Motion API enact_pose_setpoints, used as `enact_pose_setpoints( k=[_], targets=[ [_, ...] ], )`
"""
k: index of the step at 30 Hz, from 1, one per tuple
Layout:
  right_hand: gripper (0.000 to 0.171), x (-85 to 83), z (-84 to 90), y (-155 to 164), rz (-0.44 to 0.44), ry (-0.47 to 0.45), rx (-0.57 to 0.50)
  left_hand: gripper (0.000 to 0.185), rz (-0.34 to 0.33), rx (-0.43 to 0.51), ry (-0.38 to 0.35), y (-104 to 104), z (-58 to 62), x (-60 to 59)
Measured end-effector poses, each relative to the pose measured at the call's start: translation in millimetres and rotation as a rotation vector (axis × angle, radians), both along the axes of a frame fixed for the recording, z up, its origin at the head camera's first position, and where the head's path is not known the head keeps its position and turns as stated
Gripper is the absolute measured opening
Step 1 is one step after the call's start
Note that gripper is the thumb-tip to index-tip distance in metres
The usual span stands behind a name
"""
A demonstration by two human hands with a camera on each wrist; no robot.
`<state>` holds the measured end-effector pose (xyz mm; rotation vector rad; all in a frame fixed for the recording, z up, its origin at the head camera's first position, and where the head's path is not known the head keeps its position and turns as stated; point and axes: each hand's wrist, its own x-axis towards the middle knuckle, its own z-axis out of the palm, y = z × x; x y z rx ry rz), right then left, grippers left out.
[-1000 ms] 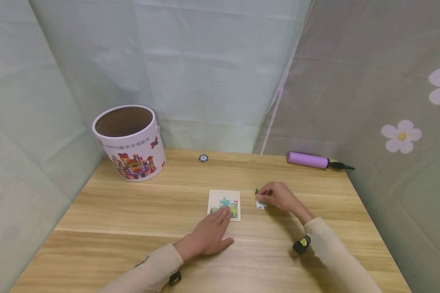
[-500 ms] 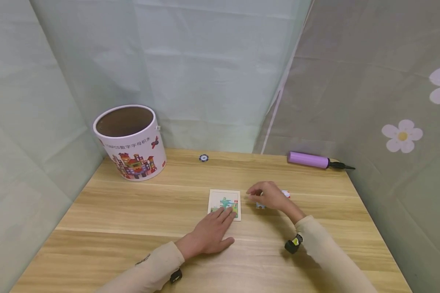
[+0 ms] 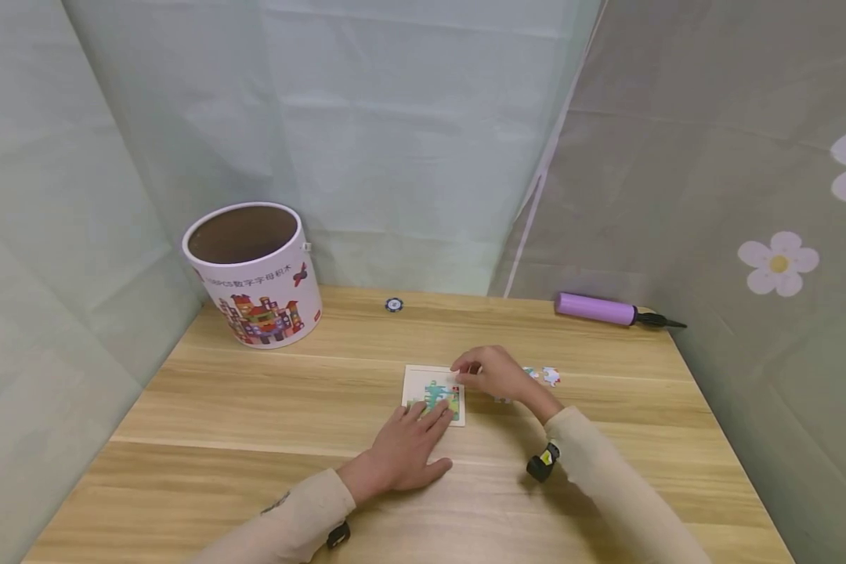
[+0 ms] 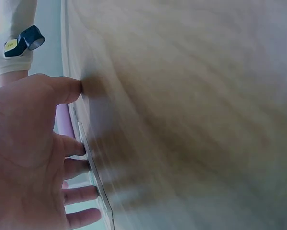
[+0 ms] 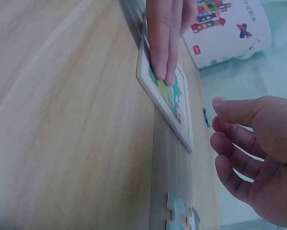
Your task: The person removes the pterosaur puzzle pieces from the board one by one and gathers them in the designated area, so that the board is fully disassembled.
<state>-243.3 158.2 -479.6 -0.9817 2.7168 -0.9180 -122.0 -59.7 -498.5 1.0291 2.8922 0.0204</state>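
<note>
The left hand (image 3: 407,448) pressed flat fingers on the puzzle tray (image 3: 433,394) to keep it steady, while the right hand (image 3: 492,374) (fingers curled, contents unclear) hovered at its edge.

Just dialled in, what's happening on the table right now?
A person is working on a small jigsaw in a puzzle tray on the wooden table. The left hand presses flat fingers on the tray's near edge. The right hand hovers at its right edge, fingers curled; whether it holds a piece is unclear. Loose puzzle pieces lie just right of it.
</note>
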Motion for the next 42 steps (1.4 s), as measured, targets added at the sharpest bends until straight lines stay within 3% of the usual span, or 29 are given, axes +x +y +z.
enact_pose_setpoints(
  k=[8, 14, 24, 31, 42],
  targets=[
    [0.011, -5.4, -12.3, -16.3, 0.014, 0.011, 0.009, 0.074, -0.003, -0.025, 0.002, 1.4, -0.2, 1.8],
    [0.009, -4.4, -17.1, -27.3, 0.019, -0.034, 0.035, 0.074, -0.016, -0.025, 0.029, 1.5, -2.3, 2.5],
    [0.012, -3.8, -21.7, -37.0, -0.002, 0.004, 0.092, 0.074, -0.025, -0.023, 0.078, 2.6, -7.8, 1.1],
    [0.011, -4.2, -26.1, -40.4, -0.028, -0.010, 0.066, 0.075, 0.002, -0.021, 0.008, 2.7, -2.1, 0.1],
    [0.009, -5.4, -30.3, -39.3, -0.053, -0.069, 0.008, 0.075, -0.003, -0.006, -0.007, 1.9, 1.3, 0.3]
  ],
)
